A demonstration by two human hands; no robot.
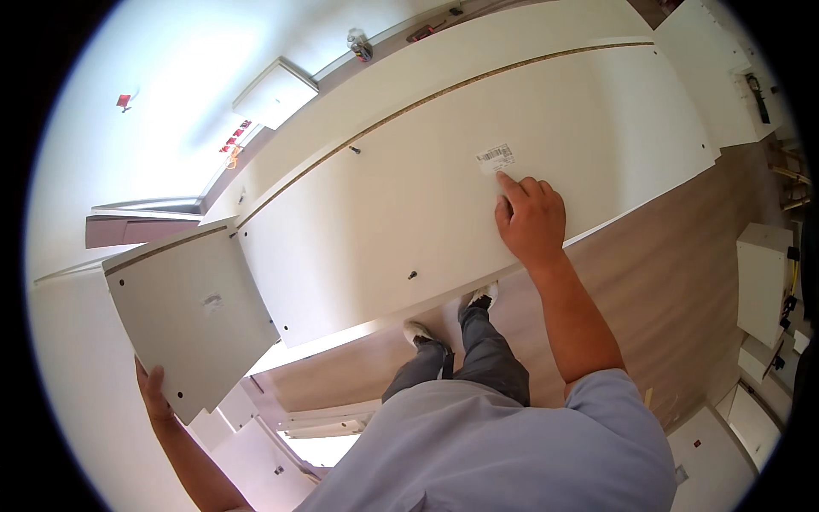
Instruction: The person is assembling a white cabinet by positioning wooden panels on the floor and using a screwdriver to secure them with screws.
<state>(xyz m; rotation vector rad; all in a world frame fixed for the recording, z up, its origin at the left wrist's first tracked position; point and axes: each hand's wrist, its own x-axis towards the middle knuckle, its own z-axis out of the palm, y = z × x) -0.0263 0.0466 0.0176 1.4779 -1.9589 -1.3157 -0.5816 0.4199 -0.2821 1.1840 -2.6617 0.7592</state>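
Note:
My left hand (155, 388) grips the lower left edge of a smaller white panel (183, 290), its thumb on the face and the other fingers hidden behind. That panel stands at the left end of a long white panel (478, 213), which has a bare chipboard groove along its far side. My right hand (533, 218) is over the long panel with its index finger stretched out at a white barcode label (495, 158). The other fingers curl loosely and hold nothing. Dark fittings, one at the front (412, 276) and one farther back (355, 150), stick up from the long panel.
Another white panel (721, 72) stands at the right end, with a black tool (756, 98) on it. Along the far wall are a white box (275, 92), a bottle-like container (359, 44) and a red-and-black tool (422, 32). White cabinet parts (762, 282) sit on the right.

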